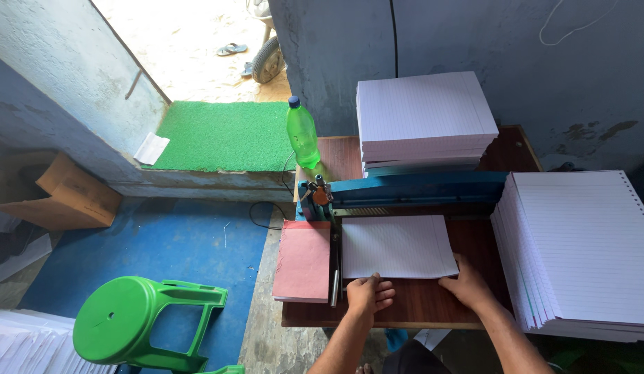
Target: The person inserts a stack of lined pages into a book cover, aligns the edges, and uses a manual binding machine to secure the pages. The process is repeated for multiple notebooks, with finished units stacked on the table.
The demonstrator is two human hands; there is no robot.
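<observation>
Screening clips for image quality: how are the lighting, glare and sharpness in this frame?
Head view: the doorway floor is blown out by sunlight, the room inside dimmer but readable; the lined sheets under the left hand and right hand look sharp, with no visible motion blur; wide-angle bending shows at the wall edges.

Paper sheets (397, 246) are white w/ thin blue ruled lines; card stack (302, 260) is pink-red. Worktop (419, 303) is dark brown, machine bar (419, 188) blue, bottle (302, 135) bright green, stool (135, 322) green.
</observation>
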